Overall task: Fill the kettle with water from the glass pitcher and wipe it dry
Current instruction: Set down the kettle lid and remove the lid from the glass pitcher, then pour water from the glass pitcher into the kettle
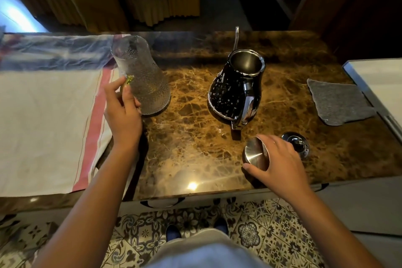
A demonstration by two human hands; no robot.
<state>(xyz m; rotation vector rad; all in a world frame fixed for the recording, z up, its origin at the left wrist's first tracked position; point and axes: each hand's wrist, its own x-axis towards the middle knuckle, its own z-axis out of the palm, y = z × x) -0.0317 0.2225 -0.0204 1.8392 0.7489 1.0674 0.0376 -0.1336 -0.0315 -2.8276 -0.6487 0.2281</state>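
Note:
A textured glass pitcher [142,76] with water in it stands on the brown marble counter [191,137], left of centre. My left hand [121,109] is at its near left side, fingers curled around the handle area. A black speckled kettle [237,87] with chrome trim stands open, lid off, right of centre; its thin spout points away. My right hand [278,165] grips the round steel kettle lid [255,154] at the counter's front right, tilted on edge. A grey cloth [337,102] lies flat at the far right.
A white cloth with pink stripes [50,128] covers the counter's left part. A shiny chrome knob-like piece [297,143] lies just right of the lid. A white surface with a metal edge [374,85] adjoins on the right. Patterned floor tiles lie below the counter's front edge.

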